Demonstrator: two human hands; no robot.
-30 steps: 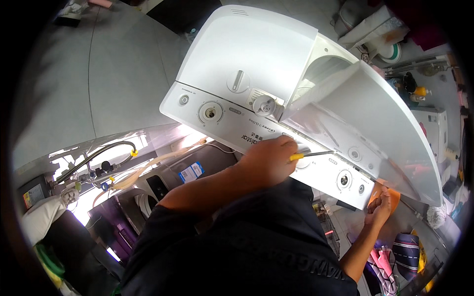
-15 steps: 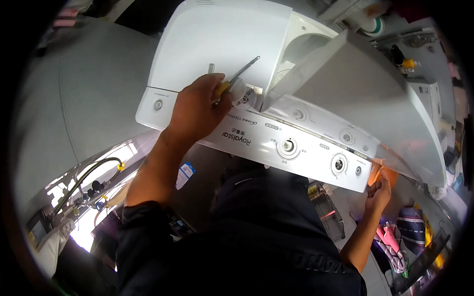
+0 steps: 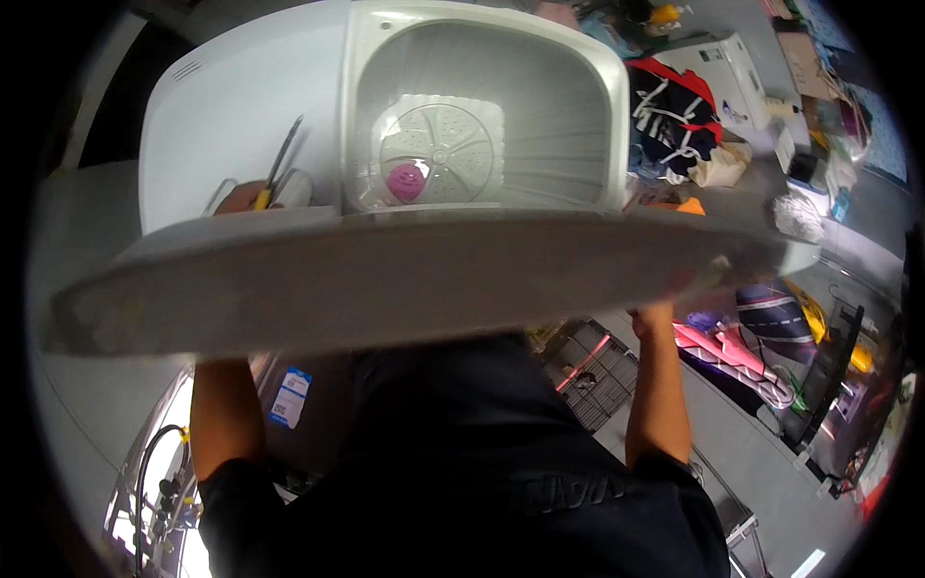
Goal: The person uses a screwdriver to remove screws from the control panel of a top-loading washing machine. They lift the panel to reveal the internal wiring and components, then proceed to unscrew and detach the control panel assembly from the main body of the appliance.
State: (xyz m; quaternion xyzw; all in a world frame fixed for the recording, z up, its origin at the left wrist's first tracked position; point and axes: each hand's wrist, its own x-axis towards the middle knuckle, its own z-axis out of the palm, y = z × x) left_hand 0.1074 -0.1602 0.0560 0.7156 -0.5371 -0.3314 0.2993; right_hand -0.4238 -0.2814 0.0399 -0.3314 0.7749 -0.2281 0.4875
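Observation:
My left hand (image 3: 249,197) is closed around a screwdriver (image 3: 277,166) with a yellow handle, its shaft pointing up and away. A pale rounded piece (image 3: 296,189) shows beside it. The hand is over the left side of a white washing machine (image 3: 241,106), whose tub (image 3: 540,116) stands uncovered, with a pink round object (image 3: 407,181) at the bottom. A broad grey panel (image 3: 434,284), blurred, spans the front and hides my left wrist. At its lower right edge is my right hand (image 3: 653,316), its fingers mostly hidden behind the panel.
Right of the machine lie dark and red clothes (image 3: 679,116). Nearer, a wire rack (image 3: 588,371) stands on the floor, with pink fabric (image 3: 732,356) and a dark frame (image 3: 833,385) beside it. A black hose (image 3: 145,482) curves at the lower left.
The grey panel has come up across the front, and the knobbed control face is out of sight. The tub is now in full view. My left hand still holds the screwdriver.

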